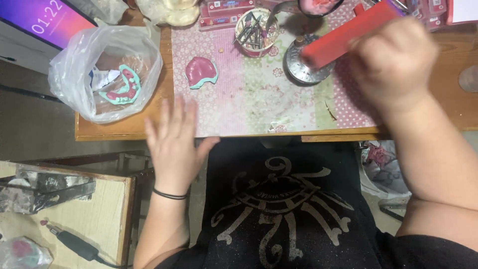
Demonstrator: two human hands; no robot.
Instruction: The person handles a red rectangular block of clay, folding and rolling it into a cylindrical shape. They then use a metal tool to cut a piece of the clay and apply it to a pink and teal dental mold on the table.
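Observation:
My right hand is closed around a flat red block, held tilted over the right part of the table, above a round metal dish. My left hand hovers open at the table's front edge, fingers spread, holding nothing. A pink dental cast on a teal base lies on the floral mat, a little beyond the left hand. Both hands are motion-blurred.
A clear plastic bag at the table's left corner holds another teal and pink dental cast. A cup of metal tools stands at the back. A side bench with a handpiece and cable sits lower left. A screen is upper left.

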